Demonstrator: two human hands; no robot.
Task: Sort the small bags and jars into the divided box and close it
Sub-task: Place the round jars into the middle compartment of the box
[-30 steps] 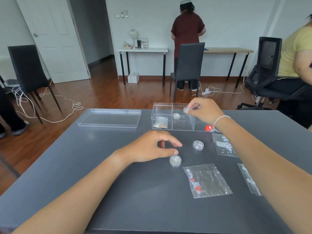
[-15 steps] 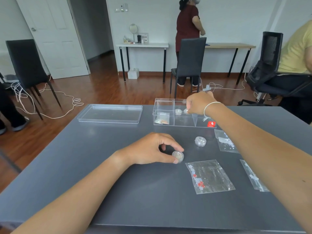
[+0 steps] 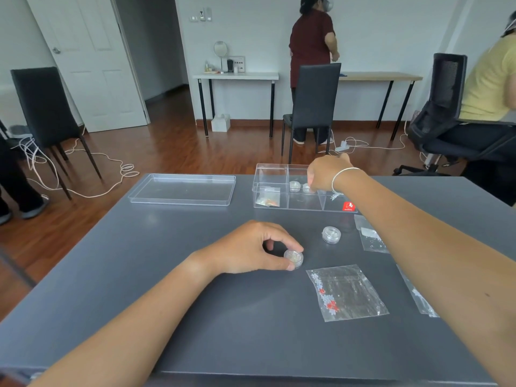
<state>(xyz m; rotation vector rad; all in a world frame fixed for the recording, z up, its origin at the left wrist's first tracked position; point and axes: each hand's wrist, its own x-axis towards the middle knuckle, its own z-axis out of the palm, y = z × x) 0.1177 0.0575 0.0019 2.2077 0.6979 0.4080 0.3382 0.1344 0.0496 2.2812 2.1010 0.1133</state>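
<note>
The clear divided box [image 3: 272, 169] stands open at the table's far side. Its left compartment holds a small bag [image 3: 268, 199]; its middle one holds a small jar [image 3: 294, 186]. My right hand [image 3: 326, 171] reaches down into that middle compartment, fingertips pinching a second jar [image 3: 307, 188] beside the first. Nearer to me, my left hand [image 3: 251, 250] grips another small jar [image 3: 294, 258] on the table between thumb and fingers. One more jar [image 3: 331, 234] stands loose. A bag with red and white beads [image 3: 346, 291] lies flat to the right.
The box's clear lid [image 3: 181, 189] lies upside down at the far left of the grey table [image 3: 139, 275]. Two more small bags [image 3: 370, 236] [image 3: 418, 300] lie partly under my right forearm. People, chairs and cables are beyond the table.
My right hand has lowered its jar from above the box into the middle compartment. My left hand has closed its fingers around the near jar on the table.
</note>
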